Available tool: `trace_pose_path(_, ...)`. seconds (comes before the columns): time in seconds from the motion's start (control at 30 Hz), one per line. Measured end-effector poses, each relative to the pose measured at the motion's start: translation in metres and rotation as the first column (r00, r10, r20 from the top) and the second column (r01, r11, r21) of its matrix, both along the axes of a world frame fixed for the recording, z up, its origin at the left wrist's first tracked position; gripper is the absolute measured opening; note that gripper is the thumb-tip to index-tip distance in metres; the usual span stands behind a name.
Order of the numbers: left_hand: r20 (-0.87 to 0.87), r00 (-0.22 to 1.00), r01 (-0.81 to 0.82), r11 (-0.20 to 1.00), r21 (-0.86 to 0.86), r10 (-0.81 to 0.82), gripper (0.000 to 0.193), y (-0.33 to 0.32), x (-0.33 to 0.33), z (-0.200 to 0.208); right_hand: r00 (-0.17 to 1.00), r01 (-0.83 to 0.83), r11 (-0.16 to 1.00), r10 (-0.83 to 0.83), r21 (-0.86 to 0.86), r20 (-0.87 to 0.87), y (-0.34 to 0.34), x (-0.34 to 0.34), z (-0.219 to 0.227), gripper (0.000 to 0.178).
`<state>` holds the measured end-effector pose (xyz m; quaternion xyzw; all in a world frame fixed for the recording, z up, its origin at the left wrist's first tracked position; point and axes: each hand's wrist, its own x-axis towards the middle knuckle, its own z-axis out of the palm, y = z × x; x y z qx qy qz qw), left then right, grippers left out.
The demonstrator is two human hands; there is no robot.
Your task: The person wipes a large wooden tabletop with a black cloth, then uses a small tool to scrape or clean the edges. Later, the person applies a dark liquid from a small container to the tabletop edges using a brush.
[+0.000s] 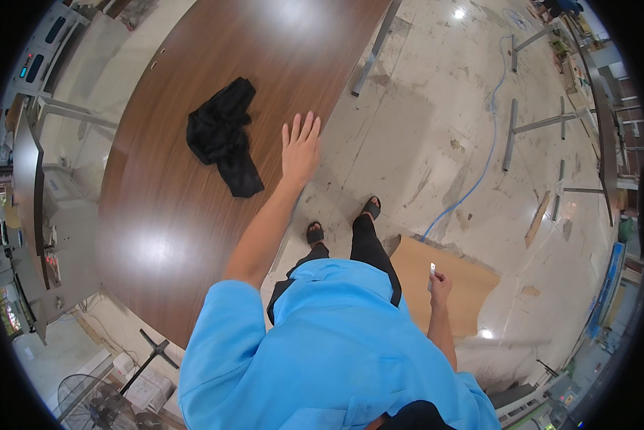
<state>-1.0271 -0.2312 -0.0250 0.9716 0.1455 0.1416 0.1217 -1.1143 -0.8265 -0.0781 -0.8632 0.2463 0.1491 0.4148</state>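
My left hand (301,152) lies flat near the right edge of a long brown wood-grain table (146,183), its fingers stretched out and holding nothing. Left of it, a crumpled black cloth (220,132) rests on the tabletop, apart from the hand. Low on my right side, my right hand (442,289) is closed around a small flat pale strip-shaped object (432,269). Only one end of that object sticks out of the fingers, so its exact kind does not show.
Brown cardboard (451,315) lies on the stained floor below my right hand. A blue hose or cable (472,190) runs across the floor. Metal table legs (510,135) stand at the right. A fan (85,398) is at the lower left, and another table (29,179) at the far left.
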Motion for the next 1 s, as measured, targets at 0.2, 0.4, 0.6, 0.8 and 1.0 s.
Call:
trace_pose_path(0.2, -0.209, 0.978, -0.001, 0.999, 0.042, 0.009, 0.053, -0.026, -0.127, 0.020, 0.999, 0.035, 0.999, -0.035, -0.008, 0.014, -0.006, -0.048, -0.018, 0.012)
trace_pose_path(0.4, 0.111, 0.993, 0.037, 0.996, 0.085, -0.047, 0.050, -0.015, -0.111, 0.010, 0.963, -0.267, 0.961, 0.264, -0.078, -0.044, -0.005, -0.072, -0.008, 0.054)
trace_pose_path(0.6, 0.147, 0.988, -0.054, 0.998, -0.016, 0.056, 0.054, -0.016, -0.006, 0.001, 0.942, -0.317, 0.948, 0.318, 0.029, -0.109, 0.042, -0.001, -0.024, 0.043)
trace_pose_path(0.8, 0.062, 0.997, 0.050, 0.998, 0.040, -0.053, 0.054, -0.021, -0.040, -0.019, 0.912, -0.401, 0.914, 0.404, 0.063, -0.066, 0.095, 0.077, -0.036, 0.037)
trace_pose_path(1.0, -0.030, 0.997, 0.076, 0.997, 0.021, -0.076, 0.054, -0.014, -0.001, -0.015, 0.923, -0.370, 0.927, 0.375, 0.067, -0.082, 0.098, 0.118, -0.044, 0.040)
